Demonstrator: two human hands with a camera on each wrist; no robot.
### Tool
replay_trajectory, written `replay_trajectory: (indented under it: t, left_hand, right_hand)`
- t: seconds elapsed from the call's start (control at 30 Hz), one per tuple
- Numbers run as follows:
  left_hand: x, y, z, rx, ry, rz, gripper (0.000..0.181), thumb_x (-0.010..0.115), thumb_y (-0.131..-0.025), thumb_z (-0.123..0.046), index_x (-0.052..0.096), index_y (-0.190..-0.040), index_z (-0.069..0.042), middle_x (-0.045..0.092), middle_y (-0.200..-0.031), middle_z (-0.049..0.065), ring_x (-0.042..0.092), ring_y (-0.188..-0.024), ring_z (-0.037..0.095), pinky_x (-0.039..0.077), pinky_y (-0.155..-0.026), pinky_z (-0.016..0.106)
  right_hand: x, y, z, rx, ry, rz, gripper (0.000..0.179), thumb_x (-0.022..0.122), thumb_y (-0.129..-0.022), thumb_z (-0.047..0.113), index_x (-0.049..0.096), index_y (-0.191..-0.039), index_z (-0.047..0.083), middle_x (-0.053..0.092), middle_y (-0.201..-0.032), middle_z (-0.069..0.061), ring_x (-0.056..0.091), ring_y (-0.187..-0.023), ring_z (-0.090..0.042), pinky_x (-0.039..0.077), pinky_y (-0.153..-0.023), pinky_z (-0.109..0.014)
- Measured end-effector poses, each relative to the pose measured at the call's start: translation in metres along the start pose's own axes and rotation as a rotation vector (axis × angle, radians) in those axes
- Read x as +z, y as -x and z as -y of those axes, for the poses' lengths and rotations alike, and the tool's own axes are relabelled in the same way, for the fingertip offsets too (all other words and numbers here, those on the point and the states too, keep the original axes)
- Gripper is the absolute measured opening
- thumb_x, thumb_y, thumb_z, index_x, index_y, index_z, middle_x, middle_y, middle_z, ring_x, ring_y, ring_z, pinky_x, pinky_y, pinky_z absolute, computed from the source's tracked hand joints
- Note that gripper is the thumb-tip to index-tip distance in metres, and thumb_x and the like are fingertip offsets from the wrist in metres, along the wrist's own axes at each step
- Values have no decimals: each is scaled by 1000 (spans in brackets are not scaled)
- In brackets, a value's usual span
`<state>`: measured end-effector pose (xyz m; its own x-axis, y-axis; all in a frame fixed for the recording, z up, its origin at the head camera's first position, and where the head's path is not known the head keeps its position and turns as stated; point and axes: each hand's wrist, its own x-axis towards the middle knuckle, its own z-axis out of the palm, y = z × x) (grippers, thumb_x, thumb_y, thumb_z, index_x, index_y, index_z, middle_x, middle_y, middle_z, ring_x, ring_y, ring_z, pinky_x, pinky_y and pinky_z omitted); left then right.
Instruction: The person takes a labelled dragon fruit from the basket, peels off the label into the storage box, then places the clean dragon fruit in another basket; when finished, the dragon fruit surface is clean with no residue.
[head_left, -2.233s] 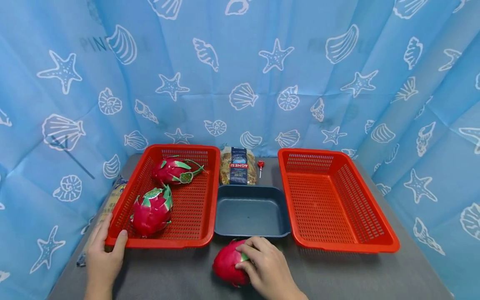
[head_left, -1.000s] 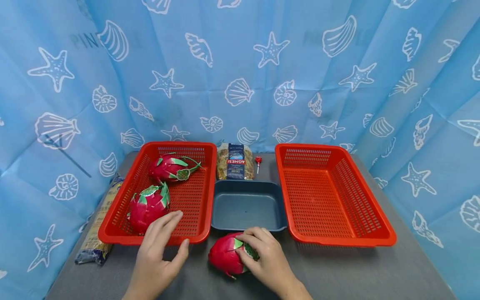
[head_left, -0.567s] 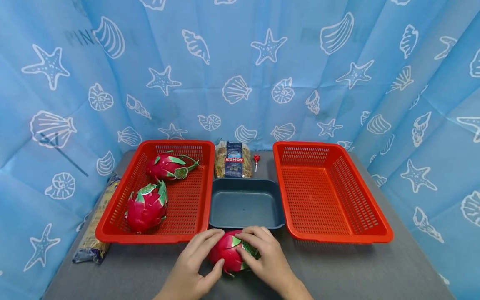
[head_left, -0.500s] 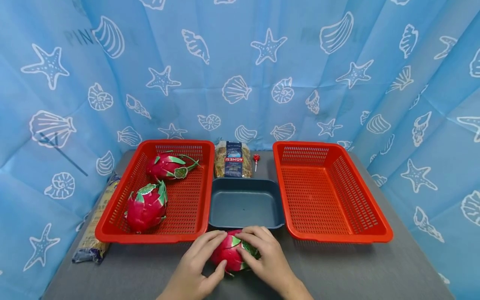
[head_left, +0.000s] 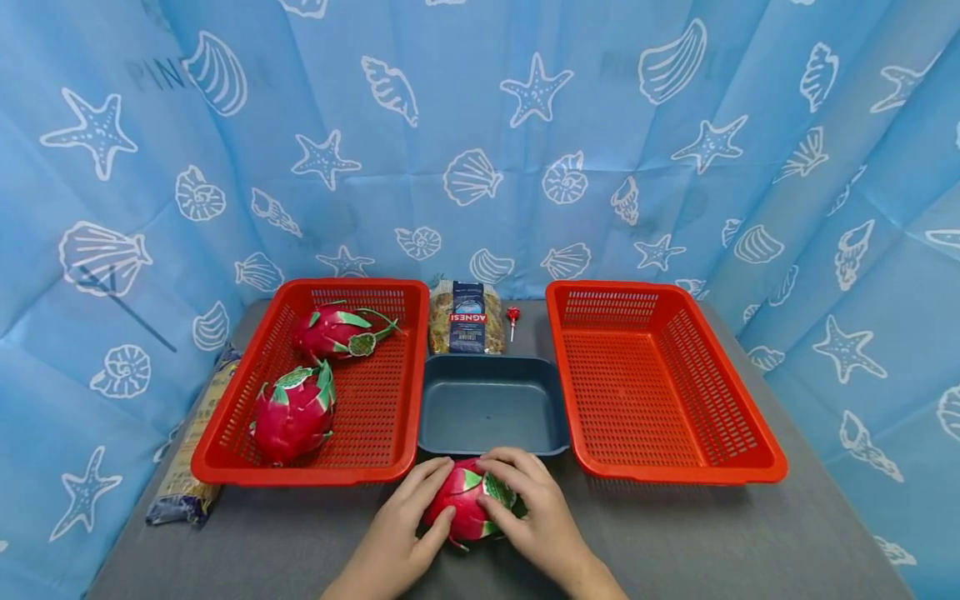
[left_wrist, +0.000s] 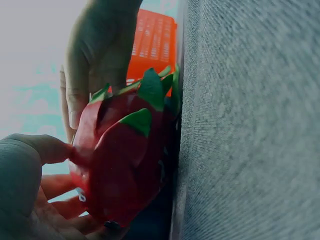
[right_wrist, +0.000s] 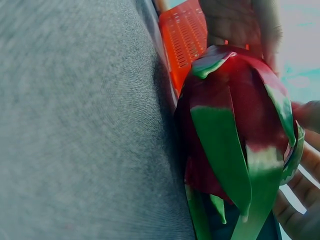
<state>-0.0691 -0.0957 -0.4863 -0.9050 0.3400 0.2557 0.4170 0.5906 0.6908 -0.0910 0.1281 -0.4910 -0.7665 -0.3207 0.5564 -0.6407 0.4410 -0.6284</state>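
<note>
In the head view a pink dragon fruit with green scales (head_left: 459, 498) rests on the grey table, just in front of the dark blue tray (head_left: 491, 421). My left hand (head_left: 397, 525) grips its left side, thumb at the near side and fingers at the far side. From the right, my right hand (head_left: 542, 521) holds the leafy end between thumb and fingers. The left wrist view shows the fruit's smooth red body (left_wrist: 125, 165) against the fingers; long green leaves (right_wrist: 220, 155) hang towards the camera in the right wrist view.
Two more dragon fruits (head_left: 294, 421) lie in the left red basket (head_left: 300, 476). Another red basket (head_left: 682, 476) stands at the right. Behind the tray are an Agnesi pasta bag (head_left: 467, 319) and a red lollipop (head_left: 513, 315). A long yellowish packet (head_left: 191, 458) lies beside the left basket.
My left hand has left the left basket's near rim, crossed to the right and taken hold of the dragon fruit. The right hand has stayed on the fruit.
</note>
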Motion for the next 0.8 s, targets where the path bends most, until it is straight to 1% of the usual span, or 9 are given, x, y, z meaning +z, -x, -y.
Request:
replay_trajectory:
  t: [0.1,0.2,0.3,0.33,0.4,0.5,0.6,0.7,0.8]
  left_hand:
    - [1,0,2,2,27,-14,51,73,-96,-19,58,-144,-10,54,-144,-1,55,-129,18,53,-99,43]
    - [1,0,3,-4,42,-22,48,72,-98,-21,59,-143,-12,54,-143,-4,55,-127,17,53,-99,45]
    - [1,-1,4,-14,57,-22,47,71,-98,-22,59,-143,-14,54,-142,-6,55,-127,17,53,-99,46]
    - [1,-1,4,-17,59,-22,46,71,-99,-23,59,-143,-14,53,-142,-7,55,-127,17,52,-99,45]
    - [2,-1,5,-24,65,-23,46,71,-98,-23,60,-142,-15,53,-142,-8,54,-128,16,52,-100,45]
    - [3,-1,6,-30,72,-26,46,71,-98,-23,60,-142,-16,54,-141,-8,54,-127,16,53,-99,44]
    - [3,-1,8,-33,80,-26,46,72,-98,-23,60,-142,-16,54,-141,-7,54,-127,16,53,-99,44]
    - [3,-1,9,-34,94,-23,47,73,-97,-23,60,-141,-17,54,-141,-7,54,-127,16,53,-99,43]
    - [4,0,10,-23,99,-26,47,74,-96,-22,61,-140,-16,55,-141,-8,54,-126,16,53,-99,43]
  right_hand:
    - [0,0,0,14,-3,-4,36,82,-88,13,72,-123,14,64,-124,4,59,-113,-17,51,-94,-35]
    - [-1,-1,1,42,-37,-3,36,83,-88,15,72,-122,12,64,-124,5,60,-113,-17,51,-95,-33]
    - [-3,-2,1,92,-96,-17,31,80,-90,13,73,-120,10,65,-121,5,61,-112,-16,53,-91,-31]
    - [-4,-2,1,116,-114,-25,29,79,-91,11,74,-119,9,65,-120,5,62,-109,-15,54,-87,-30]
    - [-5,-3,2,179,-140,-45,24,75,-93,8,75,-117,7,66,-116,5,63,-102,-13,56,-80,-28]
    - [-8,-5,4,318,-161,-65,18,72,-96,7,77,-113,8,66,-109,4,61,-90,-11,53,-69,-25]
    - [-12,-8,8,465,-169,-63,14,71,-97,9,79,-109,10,65,-102,5,58,-84,-9,50,-66,-23]
    - [-17,-11,11,555,-113,-31,13,73,-96,15,81,-105,10,66,-94,4,56,-79,-8,48,-65,-24]
    - [-20,-12,13,621,-54,39,17,74,-96,23,81,-104,10,69,-90,5,56,-75,-7,47,-65,-24]
